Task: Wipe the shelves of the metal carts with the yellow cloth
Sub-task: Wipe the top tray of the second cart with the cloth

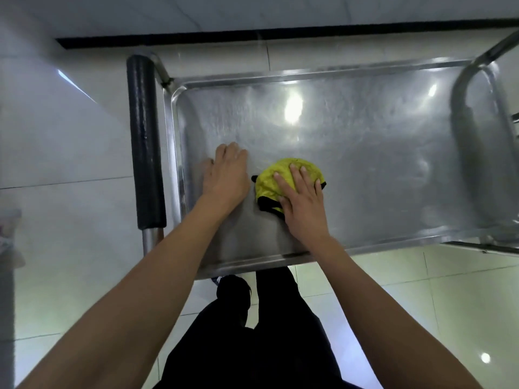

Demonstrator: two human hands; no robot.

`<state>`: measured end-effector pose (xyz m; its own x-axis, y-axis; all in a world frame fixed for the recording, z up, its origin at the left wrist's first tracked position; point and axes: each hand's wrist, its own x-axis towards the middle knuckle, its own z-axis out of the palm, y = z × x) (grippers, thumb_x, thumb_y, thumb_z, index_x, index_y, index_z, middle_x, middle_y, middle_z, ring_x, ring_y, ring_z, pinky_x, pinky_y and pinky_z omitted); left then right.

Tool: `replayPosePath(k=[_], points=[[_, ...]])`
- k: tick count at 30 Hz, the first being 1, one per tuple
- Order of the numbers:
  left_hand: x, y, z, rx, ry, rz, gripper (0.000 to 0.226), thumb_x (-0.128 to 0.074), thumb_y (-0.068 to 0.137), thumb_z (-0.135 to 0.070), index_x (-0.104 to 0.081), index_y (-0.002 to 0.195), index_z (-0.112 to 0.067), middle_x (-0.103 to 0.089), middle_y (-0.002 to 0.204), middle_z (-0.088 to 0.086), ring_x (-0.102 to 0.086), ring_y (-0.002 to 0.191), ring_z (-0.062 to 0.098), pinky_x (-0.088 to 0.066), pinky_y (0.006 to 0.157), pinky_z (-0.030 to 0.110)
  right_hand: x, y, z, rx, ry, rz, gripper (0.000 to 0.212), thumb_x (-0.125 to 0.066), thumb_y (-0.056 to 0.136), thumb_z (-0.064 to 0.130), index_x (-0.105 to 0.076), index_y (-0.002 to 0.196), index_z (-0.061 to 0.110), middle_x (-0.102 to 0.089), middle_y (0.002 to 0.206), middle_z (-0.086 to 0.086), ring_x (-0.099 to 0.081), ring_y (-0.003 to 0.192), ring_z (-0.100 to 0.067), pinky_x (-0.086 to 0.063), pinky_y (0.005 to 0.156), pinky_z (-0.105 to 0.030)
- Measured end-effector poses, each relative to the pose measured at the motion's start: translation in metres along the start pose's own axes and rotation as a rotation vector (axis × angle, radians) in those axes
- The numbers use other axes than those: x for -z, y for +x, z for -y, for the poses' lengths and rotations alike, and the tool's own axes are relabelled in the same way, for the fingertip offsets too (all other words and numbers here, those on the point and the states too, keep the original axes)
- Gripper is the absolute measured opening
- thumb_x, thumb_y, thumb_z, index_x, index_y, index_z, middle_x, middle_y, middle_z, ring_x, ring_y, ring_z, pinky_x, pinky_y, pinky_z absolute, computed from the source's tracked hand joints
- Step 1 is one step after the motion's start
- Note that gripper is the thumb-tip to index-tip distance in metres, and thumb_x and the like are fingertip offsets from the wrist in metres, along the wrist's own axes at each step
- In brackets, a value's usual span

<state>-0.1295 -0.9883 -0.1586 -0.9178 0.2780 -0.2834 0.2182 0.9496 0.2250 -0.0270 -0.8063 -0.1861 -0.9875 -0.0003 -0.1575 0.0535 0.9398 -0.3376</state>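
tiled service or commercial kitchen area, glossy pale floor tiles, stainless steel cart with padded push handle

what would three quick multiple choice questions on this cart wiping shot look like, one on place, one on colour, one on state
1. Where is the cloth?
A. on the cart's top shelf
B. on the floor
C. draped over the handle

2. What colour is the padding on the cart handle?
A. red
B. black
C. white

3. What is the right hand doing?
A. hanging away from the cart
B. gripping the handle
C. pressing flat on the cloth

Answers:
1 A, the cloth lies on the steel shelf beside the left hand.
2 B, the sleeve along the handle is dark black.
3 C, straight fingers lie on top of the cloth.
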Motion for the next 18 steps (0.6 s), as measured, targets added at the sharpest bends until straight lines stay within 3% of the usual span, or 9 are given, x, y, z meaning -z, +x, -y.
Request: replayPosePath(k=[6,13,18], points=[[0.000,0.014,-0.007,0.073,0.018,-0.005,0.030,-0.046,0.091,-0.023,-0.063,0.116,-0.019,-0.051,0.130,0.002,-0.045,0.118,0.026,-0.041,0.093,0.045,0.029,0.107,-0.006,-0.017,0.022,0.026,0.053,-0.046,0.100,0.030,-0.032,0.152,0.038,-0.013,0.165,-0.001,-0.005,0.153,-0.024,-0.007,0.121,-0.053],[0.003,0.012,-0.017,0.133,-0.021,-0.050,0.031,-0.052,0.095,-0.029,-0.066,0.120,-0.016,-0.052,0.137,0.004,-0.046,0.126,0.025,-0.040,0.097,0.044,0.036,0.238,0.011,0.038,-0.026,0.035,0.054,-0.041,0.101,0.034,-0.028,0.152,0.039,-0.007,0.166,-0.003,0.000,0.152,-0.029,-0.007,0.120,-0.056],[0.007,0.017,-0.019,0.170,-0.020,-0.064,0.034,-0.048,0.100,-0.033,-0.067,0.123,-0.017,-0.052,0.142,0.004,-0.046,0.131,0.025,-0.038,0.102,0.047,0.030,0.259,0.010,0.076,0.002,0.033,0.054,-0.040,0.101,0.034,-0.027,0.152,0.041,-0.005,0.166,-0.003,0.002,0.153,-0.028,-0.004,0.121,-0.056]])
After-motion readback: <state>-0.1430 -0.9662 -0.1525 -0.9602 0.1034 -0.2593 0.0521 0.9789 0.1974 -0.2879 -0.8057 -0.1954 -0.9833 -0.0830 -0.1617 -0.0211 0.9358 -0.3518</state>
